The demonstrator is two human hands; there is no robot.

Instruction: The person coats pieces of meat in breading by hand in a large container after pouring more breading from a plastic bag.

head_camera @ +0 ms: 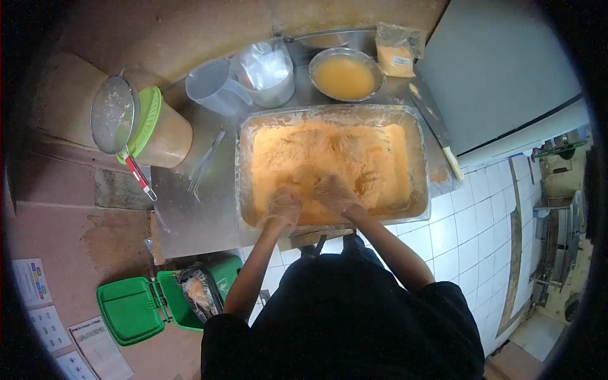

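A deep rectangular metal pan (pixel 419 166) stands in front of me, filled across its bottom with orange flour-like powder (pixel 289 145). Both hands wear clear plastic gloves and work in the powder near the pan's front side. My left hand (pixel 283 204) is at the front, left of the middle, blurred, with its fingers partly hidden. Slightly farther in and to its right, my right hand (pixel 335 192) has its fingertips sunk in the powder. Whether anything is held under the powder cannot be seen. Lumps and hollows mark the powder's surface.
Behind the pan stand a plastic measuring jug (pixel 213 88), a tub with a plastic bag (pixel 270 88), a bowl of orange liquid (pixel 344 78) and a powder bag (pixel 396 59). A knife (pixel 437 128) lies right; a strainer (pixel 113 116) rests against a lidded bucket (pixel 168 135) left. Below is an open green bin (pixel 175 304).
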